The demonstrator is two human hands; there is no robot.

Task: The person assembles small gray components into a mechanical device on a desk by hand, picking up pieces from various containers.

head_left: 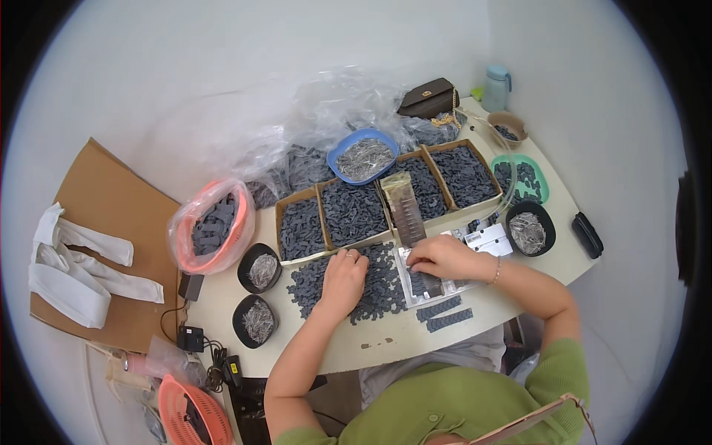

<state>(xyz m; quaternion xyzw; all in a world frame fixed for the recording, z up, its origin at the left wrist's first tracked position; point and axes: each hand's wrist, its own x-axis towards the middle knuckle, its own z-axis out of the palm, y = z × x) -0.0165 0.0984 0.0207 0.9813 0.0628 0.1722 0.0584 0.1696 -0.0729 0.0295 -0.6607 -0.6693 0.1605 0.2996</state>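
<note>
My left hand [345, 280] rests over a loose pile of small dark grey plastic pieces [383, 278]. Its fingers are bent and close together, and whatever they hold is hidden. At a metal fixture [403, 276] on the tabletop, my right hand [447, 257] has its fingers curled in a pinch; what is between the fingertips cannot be made out. A long clear-and-brown strip holder [405, 208] leans from the fixture towards the boxes. Two assembled rows of dark grey pieces [449, 320] lie in front of the fixture.
Cardboard boxes [354, 242] of grey pieces line the back, with a blue tray [363, 179] of metal pins above. Black bowls [256, 322] of pins stand left, another black bowl [529, 250] right. An orange basket [239, 236], green tray [544, 187] and black case [587, 236] flank them.
</note>
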